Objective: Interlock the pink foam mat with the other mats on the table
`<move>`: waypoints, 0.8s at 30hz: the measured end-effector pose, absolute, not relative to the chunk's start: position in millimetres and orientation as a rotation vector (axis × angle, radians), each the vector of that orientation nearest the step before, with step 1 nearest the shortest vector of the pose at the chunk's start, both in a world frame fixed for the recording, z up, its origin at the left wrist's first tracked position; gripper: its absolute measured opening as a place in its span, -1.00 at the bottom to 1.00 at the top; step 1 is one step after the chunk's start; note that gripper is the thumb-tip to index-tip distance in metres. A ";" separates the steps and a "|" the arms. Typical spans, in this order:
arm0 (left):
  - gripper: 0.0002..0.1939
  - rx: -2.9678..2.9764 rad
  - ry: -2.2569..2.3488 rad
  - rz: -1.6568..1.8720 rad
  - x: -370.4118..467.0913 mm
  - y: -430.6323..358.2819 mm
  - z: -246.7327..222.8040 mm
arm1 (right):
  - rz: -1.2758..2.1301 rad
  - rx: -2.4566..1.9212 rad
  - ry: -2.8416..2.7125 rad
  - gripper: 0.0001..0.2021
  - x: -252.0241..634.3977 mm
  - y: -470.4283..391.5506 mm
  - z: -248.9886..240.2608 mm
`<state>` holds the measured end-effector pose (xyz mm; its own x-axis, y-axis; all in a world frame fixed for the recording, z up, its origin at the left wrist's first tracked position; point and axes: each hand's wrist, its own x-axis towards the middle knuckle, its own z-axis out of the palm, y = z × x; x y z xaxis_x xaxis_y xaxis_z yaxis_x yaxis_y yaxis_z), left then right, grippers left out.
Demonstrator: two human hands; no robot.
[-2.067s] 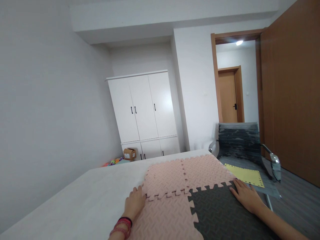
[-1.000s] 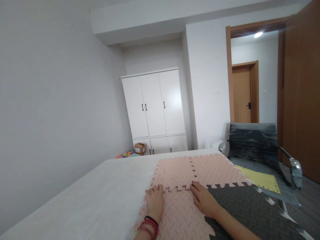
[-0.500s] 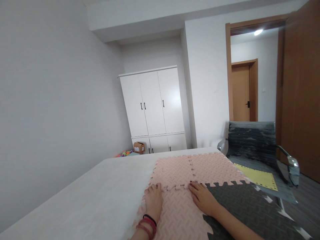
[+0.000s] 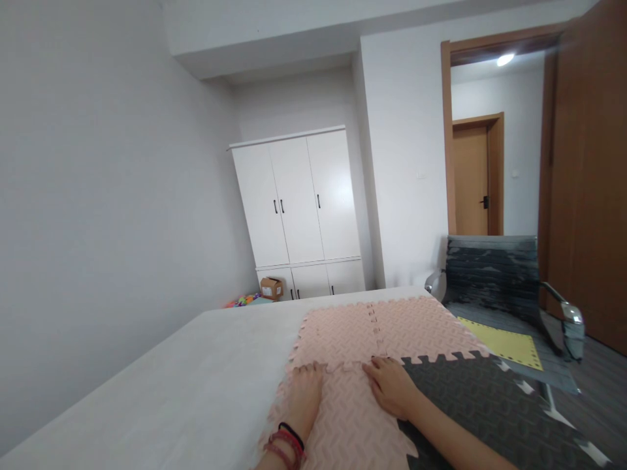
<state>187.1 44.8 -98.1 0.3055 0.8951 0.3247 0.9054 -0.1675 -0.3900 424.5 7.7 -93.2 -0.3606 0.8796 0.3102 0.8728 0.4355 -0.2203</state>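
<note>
1. White table spreads across the left and under the mats.
2. Cardboard box sits past its far edge, before the white cabinet.
3. Left hand lies palm down on the near pink mat, fingers close together, tips at the seam with the far-left pink mat.
4. Right hand rests on the same mat near that seam, fingers together, thumb hard to tell.
5. Dark grey mat adjoins on the right, below the far-right pink mat.
6. Yellow mat lies on the chair.
</note>
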 end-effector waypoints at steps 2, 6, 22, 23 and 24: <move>-0.63 -2.088 -1.592 -0.014 186.0 45.3 -97.5 | 0.031 -1.538 -2.319 -0.64 420.6 7.5 -87.5; -0.55 -2.077 -1.615 -0.028 183.7 41.4 -98.6 | 0.011 -1.517 -2.322 -0.58 420.4 4.5 -93.3; -0.61 -2.064 -1.571 -0.120 193.9 32.8 -100.4 | -0.010 -1.207 -2.521 -0.58 390.3 15.3 -84.9; -0.62 -2.077 -1.574 -0.124 192.3 34.4 -101.7 | -0.018 -1.235 -2.516 -0.62 387.1 18.7 -86.4; -0.62 -2.089 -1.580 -0.129 190.6 36.1 -103.0 | -0.031 -1.255 -2.513 -0.65 384.6 21.8 -88.3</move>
<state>190.6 36.1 -103.0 0.3175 0.8720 0.3725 0.9210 -0.1900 -0.3402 384.6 21.8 -88.3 -0.5569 0.7739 0.3016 0.7811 0.6115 -0.1267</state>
